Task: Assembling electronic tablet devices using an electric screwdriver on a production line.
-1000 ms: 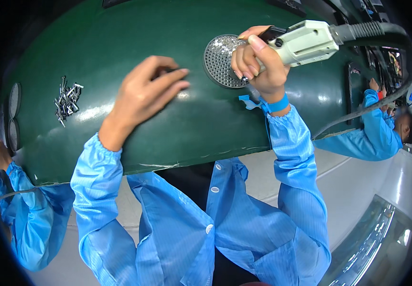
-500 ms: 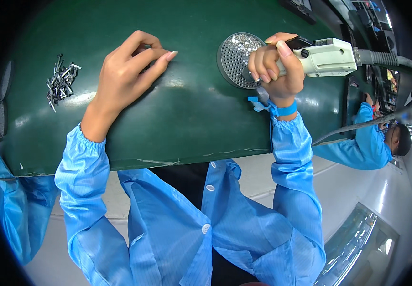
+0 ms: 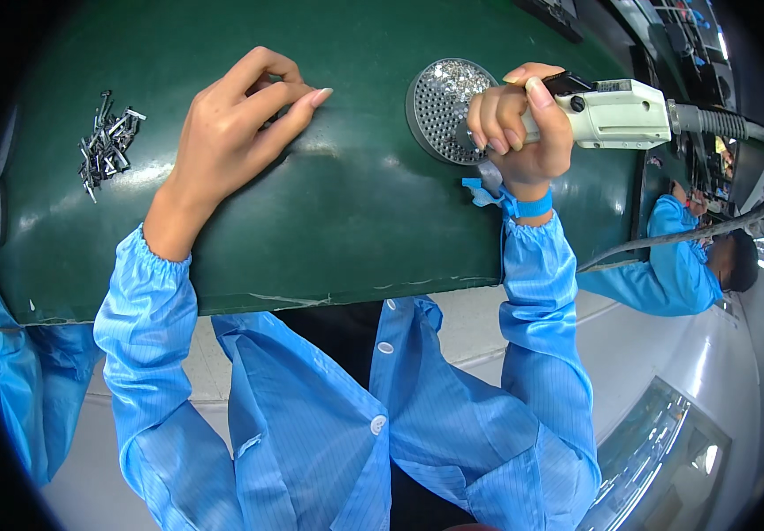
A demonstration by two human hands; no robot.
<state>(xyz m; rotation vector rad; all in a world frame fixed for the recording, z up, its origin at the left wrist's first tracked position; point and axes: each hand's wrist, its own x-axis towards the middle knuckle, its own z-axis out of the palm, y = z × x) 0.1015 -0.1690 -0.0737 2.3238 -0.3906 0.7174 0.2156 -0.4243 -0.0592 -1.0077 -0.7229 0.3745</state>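
My right hand [image 3: 523, 124] grips a cream-coloured powered screwdriver [image 3: 625, 115] with a black lever and a thick grey cable at its rear. Its front end is hidden behind my fingers, over the edge of a round grey perforated dish [image 3: 429, 119]. Small shiny pieces, apparently screws [image 3: 460, 75], lie in the far part of that dish. On the left, my left hand [image 3: 236, 128] rests on the green table with curled fingers, the thumb against the index finger. Whatever it may hold is hidden. Further left lies a loose pile of small dark and silver pins or screws [image 3: 109, 142].
A blue strap [image 3: 530, 207] circles my right wrist. A grey cable [image 3: 665, 237] crosses the table's right side. Another person in a blue sleeve [image 3: 674, 257] works at the right, and blue clothing [image 3: 37, 380] shows at the left. The green table's front edge [image 3: 329, 303] is worn.
My right hand and the screwdriver have shifted very slightly to the right. My left hand keeps the same pose, and the view itself has moved a little.
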